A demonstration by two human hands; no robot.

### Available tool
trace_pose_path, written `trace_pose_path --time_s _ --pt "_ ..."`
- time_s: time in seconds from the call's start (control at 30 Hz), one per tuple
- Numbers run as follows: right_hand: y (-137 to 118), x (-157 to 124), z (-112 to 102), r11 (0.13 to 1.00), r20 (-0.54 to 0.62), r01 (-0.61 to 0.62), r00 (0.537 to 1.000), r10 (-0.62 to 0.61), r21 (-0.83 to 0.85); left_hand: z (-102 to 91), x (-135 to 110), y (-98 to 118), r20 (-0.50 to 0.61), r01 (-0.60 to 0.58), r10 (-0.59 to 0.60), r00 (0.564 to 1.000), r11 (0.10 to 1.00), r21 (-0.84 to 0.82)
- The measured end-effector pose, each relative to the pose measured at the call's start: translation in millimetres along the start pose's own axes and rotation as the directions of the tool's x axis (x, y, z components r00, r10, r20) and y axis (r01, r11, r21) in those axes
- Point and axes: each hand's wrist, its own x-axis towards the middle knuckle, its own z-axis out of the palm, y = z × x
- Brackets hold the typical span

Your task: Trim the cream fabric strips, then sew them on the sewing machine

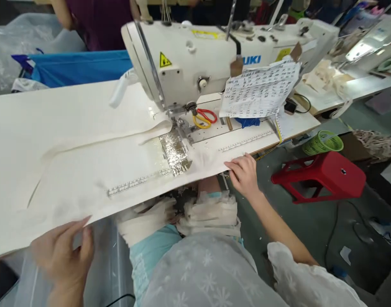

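At the front edge of the white sewing table (70, 106), my left hand (65, 251) is slightly blurred, with thumb and fingers apart and nothing visible between them. My right hand (244, 175) has its fingers drawn together at the table edge, right of the needle area; what they pinch is unclear against the white surface. Between the hands stands the white sewing machine (182, 64). A long cream fabric strip (118, 137) runs left from beside the presser foot (181, 123). Shiny tape (176, 155) covers the table before the foot.
Red-and-yellow-handled scissors (203, 119) lie under the machine arm. A handwritten sheet (261, 89) hangs from the machine. Cream fabric pieces (211, 213) rest on my lap. A red stool (323, 175) and green basket (323, 143) stand at right. Another person (99, 25) is behind the table.
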Motion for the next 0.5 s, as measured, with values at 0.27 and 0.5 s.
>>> trace_pose_path --time_s 0.27,0.5 --pt "-69 -38 20 0.973 0.637 -0.043 0.762 -0.115 0.227 13.6 -82 -60 0.278 0.372 -0.472 0.836 0.862 0.346" --pt "-73 -96 3 0.970 0.928 -0.233 0.372 0.026 0.067 24.1 -102 13 0.235 0.442 -0.442 0.865 0.895 0.058"
